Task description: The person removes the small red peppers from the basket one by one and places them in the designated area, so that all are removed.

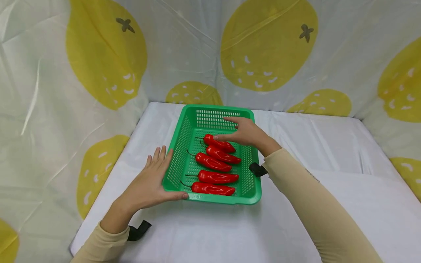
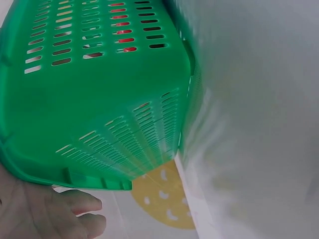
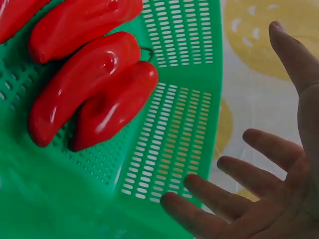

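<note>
Several red chili peppers (image 1: 215, 161) with thin dark stems lie in a column inside a green plastic basket (image 1: 255, 182), in the head view. My left hand (image 1: 148, 186) is at the basket's front left corner, fingers spread along the left side and thumb along the front rim. In the left wrist view the basket's slotted outer wall (image 2: 99, 94) fills much of the picture, the fingers beside its rim. Over the far right part of the basket hovers my right hand (image 1: 245, 132), fingers apart, thumb overlapping the farthest pepper (image 1: 227, 147); nothing is in its grasp.
A white cloth (image 1: 329, 204) covers the table under the basket. Light curtains printed with yellow lemons (image 1: 269, 44) hang behind the table and on both sides. Dark straps (image 1: 139, 231) stick out at both wrists.
</note>
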`<action>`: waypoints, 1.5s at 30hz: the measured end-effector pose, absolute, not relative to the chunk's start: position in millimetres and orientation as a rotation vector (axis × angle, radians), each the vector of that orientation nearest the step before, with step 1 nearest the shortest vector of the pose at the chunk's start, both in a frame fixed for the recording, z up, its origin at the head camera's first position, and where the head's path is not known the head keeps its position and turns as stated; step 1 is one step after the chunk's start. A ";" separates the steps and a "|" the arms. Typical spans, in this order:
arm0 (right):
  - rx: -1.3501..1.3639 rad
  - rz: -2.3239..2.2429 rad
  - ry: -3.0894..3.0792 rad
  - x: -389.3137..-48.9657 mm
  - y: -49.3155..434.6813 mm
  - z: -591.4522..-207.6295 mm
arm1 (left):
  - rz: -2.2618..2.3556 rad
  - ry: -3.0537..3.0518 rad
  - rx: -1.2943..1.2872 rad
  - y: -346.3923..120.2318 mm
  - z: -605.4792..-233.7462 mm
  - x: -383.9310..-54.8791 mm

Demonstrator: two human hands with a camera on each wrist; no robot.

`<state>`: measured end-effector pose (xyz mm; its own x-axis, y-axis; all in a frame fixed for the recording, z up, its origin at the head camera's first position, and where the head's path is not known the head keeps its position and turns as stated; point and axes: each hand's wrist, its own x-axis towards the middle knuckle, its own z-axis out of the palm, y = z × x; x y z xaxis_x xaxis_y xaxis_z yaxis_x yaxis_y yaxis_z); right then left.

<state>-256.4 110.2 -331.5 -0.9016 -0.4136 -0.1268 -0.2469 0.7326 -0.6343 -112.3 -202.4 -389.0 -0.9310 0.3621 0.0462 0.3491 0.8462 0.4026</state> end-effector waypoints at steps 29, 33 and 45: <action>-0.391 -0.655 2.612 -293.4 81.4 -377.2 | 0.679 2.978 0.585 -203.9 -388.5 -113.3; -0.409 -0.526 2.592 -292.4 78.1 -380.6 | 0.678 2.980 0.588 -204.3 -388.8 -113.8; -0.449 -0.526 2.626 -289.0 73.3 -385.9 | 0.678 2.973 0.568 -205.0 -390.5 -112.8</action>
<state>-289.0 73.3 -385.9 -0.8581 -0.3859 -0.3387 -0.2258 0.8761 -0.4260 -112.8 -205.0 -390.5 -0.9322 0.3593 0.0422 0.3421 0.8375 0.4261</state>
